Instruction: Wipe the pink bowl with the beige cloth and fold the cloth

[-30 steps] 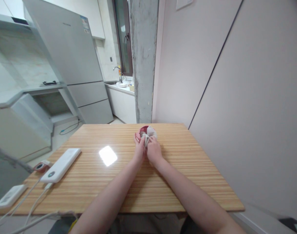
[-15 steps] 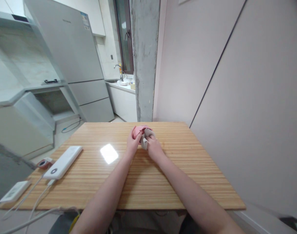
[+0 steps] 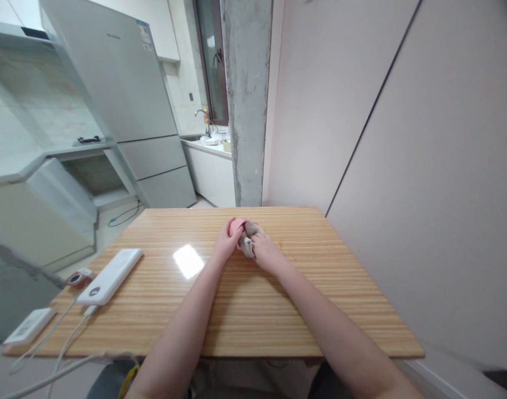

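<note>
Near the far edge of the wooden table, my left hand (image 3: 226, 242) is wrapped round the left side of a rounded pink object (image 3: 237, 225), whose exact kind I cannot make out. My right hand (image 3: 265, 252) is closed on a crumpled light grey cloth (image 3: 248, 244), its fingers partly sunk in the folds. The cloth lies against the right side of the pink object, in what looks like a hollow or opening. Both hands meet close together there, and they hide much of the pink object.
On the left of the table (image 3: 320, 310) lie a white power bank (image 3: 112, 277) with cables, a flat white box (image 3: 30, 326) and a small reddish-brown item (image 3: 76, 279). A concrete pillar (image 3: 249, 111) and a pale wall (image 3: 361, 183) stand beyond; a fridge (image 3: 116, 77) stands back left.
My hands stay on the pink object and the cloth. Both things have shifted and turned slightly, and my right hand has moved a little down and to the right.
</note>
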`<act>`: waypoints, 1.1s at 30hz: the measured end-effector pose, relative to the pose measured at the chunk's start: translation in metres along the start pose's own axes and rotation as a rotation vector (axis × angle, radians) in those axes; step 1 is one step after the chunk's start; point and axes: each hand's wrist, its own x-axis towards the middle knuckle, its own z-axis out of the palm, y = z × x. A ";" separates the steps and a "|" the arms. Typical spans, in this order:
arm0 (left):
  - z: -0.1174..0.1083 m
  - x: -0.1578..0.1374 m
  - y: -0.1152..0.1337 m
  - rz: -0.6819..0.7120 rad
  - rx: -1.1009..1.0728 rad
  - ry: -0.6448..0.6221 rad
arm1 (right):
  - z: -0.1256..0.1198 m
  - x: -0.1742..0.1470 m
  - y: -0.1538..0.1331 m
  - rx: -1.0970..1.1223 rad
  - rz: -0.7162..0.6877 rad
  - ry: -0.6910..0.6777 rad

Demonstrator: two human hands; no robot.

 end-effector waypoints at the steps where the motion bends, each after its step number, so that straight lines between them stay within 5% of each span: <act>1: 0.002 0.000 0.001 -0.034 -0.043 0.005 | 0.001 0.000 -0.001 -0.022 0.014 0.024; 9: 0.036 -0.021 0.004 -0.081 -0.292 0.218 | 0.006 0.002 -0.014 0.131 0.124 0.290; 16: 0.013 -0.004 0.005 -0.190 -0.257 0.055 | -0.008 0.002 0.003 -0.047 -0.086 0.147; 23: 0.045 -0.018 -0.007 -0.177 -0.463 0.166 | -0.002 -0.001 -0.005 -0.013 0.118 0.201; 29: 0.013 -0.010 0.002 -0.028 -0.160 0.003 | 0.004 0.001 0.008 0.034 -0.051 0.156; 33: 0.022 -0.018 0.002 0.004 -0.213 0.026 | 0.004 0.000 0.007 0.036 0.045 0.231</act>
